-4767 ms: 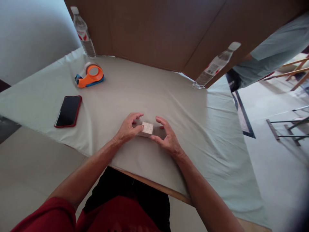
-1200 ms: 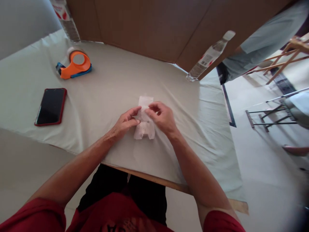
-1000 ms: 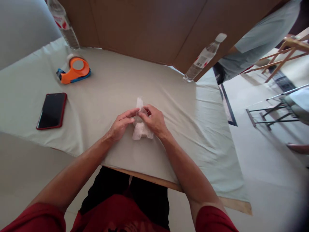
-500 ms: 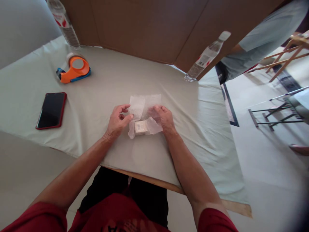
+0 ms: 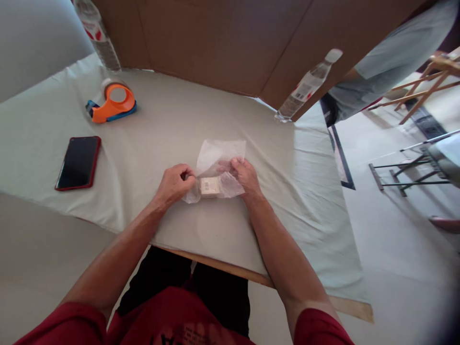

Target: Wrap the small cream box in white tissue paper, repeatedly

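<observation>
A small pale box [image 5: 210, 186] with a printed label lies on the cloth-covered table, between my hands. Translucent wrap [image 5: 220, 152] spreads behind it and bunches up at its left and right ends. My left hand [image 5: 177, 182] is closed, thumb against curled fingers, on the wrap at the left end. On the right side, my right hand [image 5: 244, 175] pinches the wrap between thumb and fingers, some fingertips showing through the sheet.
An orange tape dispenser [image 5: 115, 102] and a dark phone [image 5: 79, 163] with red edges lie left. Water bottles [image 5: 304, 92] [image 5: 97, 37] stand near a brown cardboard panel [image 5: 215, 43]. A person in grey [image 5: 391, 57] is at the right, beyond the table.
My left hand has closed its fingers on the wrap's left end. The wrap behind the box has shifted slightly right, and its left end is pulled outward.
</observation>
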`<state>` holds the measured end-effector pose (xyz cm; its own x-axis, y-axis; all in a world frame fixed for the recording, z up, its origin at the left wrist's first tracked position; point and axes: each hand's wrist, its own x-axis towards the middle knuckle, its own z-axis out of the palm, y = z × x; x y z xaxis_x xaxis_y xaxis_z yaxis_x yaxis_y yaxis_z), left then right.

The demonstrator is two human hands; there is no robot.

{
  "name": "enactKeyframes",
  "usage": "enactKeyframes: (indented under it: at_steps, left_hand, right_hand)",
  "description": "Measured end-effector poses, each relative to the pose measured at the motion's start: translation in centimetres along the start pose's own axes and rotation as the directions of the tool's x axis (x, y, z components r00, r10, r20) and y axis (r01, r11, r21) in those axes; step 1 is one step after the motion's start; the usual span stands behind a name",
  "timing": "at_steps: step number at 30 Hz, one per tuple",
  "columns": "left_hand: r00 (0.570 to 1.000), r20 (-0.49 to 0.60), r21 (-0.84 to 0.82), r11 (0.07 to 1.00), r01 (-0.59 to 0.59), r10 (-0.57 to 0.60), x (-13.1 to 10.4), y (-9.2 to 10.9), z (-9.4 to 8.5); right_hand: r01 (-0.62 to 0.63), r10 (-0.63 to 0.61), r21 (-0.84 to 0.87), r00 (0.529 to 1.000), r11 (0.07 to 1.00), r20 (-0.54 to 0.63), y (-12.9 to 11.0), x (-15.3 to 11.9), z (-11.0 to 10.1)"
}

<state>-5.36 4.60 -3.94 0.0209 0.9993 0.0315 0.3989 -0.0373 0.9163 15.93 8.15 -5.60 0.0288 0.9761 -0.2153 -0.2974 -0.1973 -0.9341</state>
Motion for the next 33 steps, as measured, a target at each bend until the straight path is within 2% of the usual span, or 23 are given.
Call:
enactKeyframes:
  at_steps: [2,5,7,11,12,14,16,17,19,21,23,25,26,27,30,31,32,33]
  left_hand:
    - [0.994,-0.046,-0.179,0.980,0.091,-0.101,0.3,-0.1,-0.1]
    - [0.958,-0.064,-0.440,0.869,0.225,-0.281,0.8,-0.2,-0.1]
    - [0.937,-0.082,-0.494,0.830,0.258,-0.340,1.1,-0.3,0.0]
    - [0.938,-0.143,-0.473,0.855,0.215,-0.315,1.4,-0.5,0.1]
    - [0.938,-0.156,-0.467,0.860,0.205,-0.309,1.5,-0.6,0.1]
    - [0.939,-0.170,-0.462,0.866,0.192,-0.299,1.5,-0.8,0.1]
    - [0.944,-0.164,-0.459,0.869,0.182,-0.285,1.5,-0.9,0.1]
    - [0.948,-0.158,-0.454,0.873,0.178,-0.276,1.5,-1.0,0.1]
    - [0.953,-0.157,-0.434,0.885,0.169,-0.260,1.5,-1.3,0.2]
    - [0.952,-0.170,-0.408,0.898,0.166,-0.254,1.7,-1.5,0.2]
    - [0.949,-0.184,-0.390,0.905,0.169,-0.256,1.8,-1.7,0.2]
    - [0.946,-0.198,-0.379,0.910,0.168,-0.257,1.8,-1.7,0.2]
    - [0.945,-0.203,-0.376,0.912,0.166,-0.256,1.8,-1.6,0.2]
    - [0.946,-0.202,-0.376,0.912,0.165,-0.255,1.8,-1.5,0.2]
    - [0.949,-0.176,-0.406,0.897,0.174,-0.263,1.7,-1.1,0.1]
    - [0.949,-0.166,-0.419,0.890,0.179,-0.269,1.6,-0.9,0.1]
    - [0.948,-0.160,-0.429,0.885,0.184,-0.274,1.6,-0.8,0.0]
    - [0.947,-0.157,-0.432,0.882,0.188,-0.280,1.5,-0.6,0.0]
  right_hand:
    - [0.043,-0.044,-0.010,0.998,0.999,-0.033,-0.1,0.1,-0.1]
    - [0.108,-0.115,-0.075,0.988,0.991,-0.103,-0.1,0.3,-0.5]
    - [0.142,-0.170,-0.177,0.973,0.974,-0.156,0.1,0.6,-0.9]
    - [0.163,-0.255,-0.409,0.949,0.898,-0.183,0.2,1.2,-2.3]
    - [0.184,-0.302,-0.474,0.935,0.861,-0.186,-0.1,1.2,-2.6]
    - [0.256,-0.452,-0.619,0.873,0.742,-0.181,-0.9,0.9,-3.0]
    - [0.335,-0.578,-0.721,0.809,0.607,-0.111,-2.2,0.2,-2.8]
    - [0.376,-0.594,-0.740,0.804,0.558,-0.040,-2.9,-0.2,-2.5]
    - [0.448,-0.503,-0.734,0.848,0.510,0.168,-4.1,-1.1,-1.7]
    - [0.472,-0.330,-0.746,0.878,0.470,0.348,-4.9,-1.9,-0.8]
    - [0.455,-0.207,-0.789,0.891,0.412,0.405,-5.3,-2.7,-0.2]
    - [0.460,-0.171,-0.795,0.887,0.396,0.428,-5.6,-3.7,-0.2]
    - [0.494,-0.165,-0.767,0.867,0.410,0.470,-5.7,-4.4,-0.4]
    - [0.548,-0.151,-0.718,0.827,0.429,0.541,-5.7,-5.3,-0.7]
    - [0.707,0.006,-0.561,0.620,0.431,0.785,-5.3,-8.3,-1.7]
    - [0.724,0.083,-0.552,0.574,0.413,0.815,-5.0,-9.2,-2.1]
    - [0.725,0.151,-0.563,0.554,0.397,0.819,-4.7,-10.0,-2.4]
    - [0.709,0.198,-0.588,0.559,0.389,0.805,-4.4,-10.7,-2.6]
